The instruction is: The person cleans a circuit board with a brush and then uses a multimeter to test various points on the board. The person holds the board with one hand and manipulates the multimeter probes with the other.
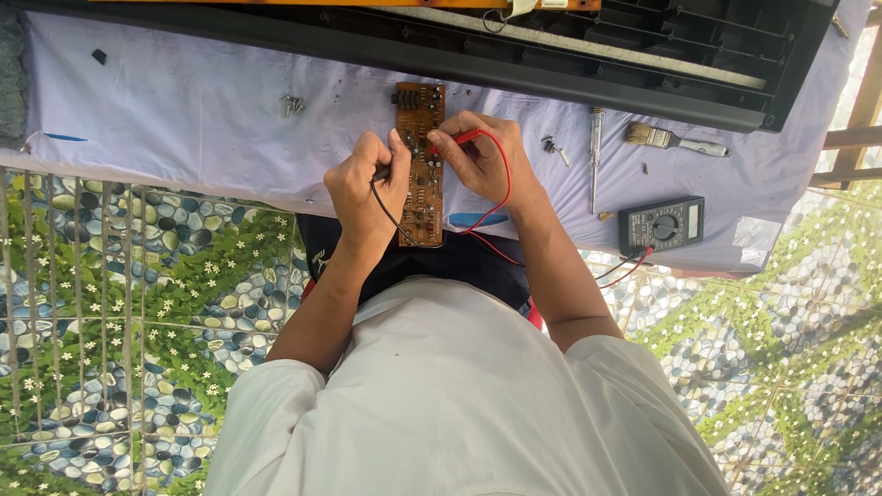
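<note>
We find a brown circuit board (421, 165) lying lengthwise on the cloth-covered surface (184, 119), between both hands. The left hand (363, 188) has its fingers clenched on a black probe (381, 172), tip at the board's left edge. The right hand (482, 161) pinches a red probe (455, 140) against the board's right side. Red and black leads run to a dark multimeter (661, 225) well right of the board. A screwdriver (595, 156) and paintbrush (675, 140) lie beyond.
</note>
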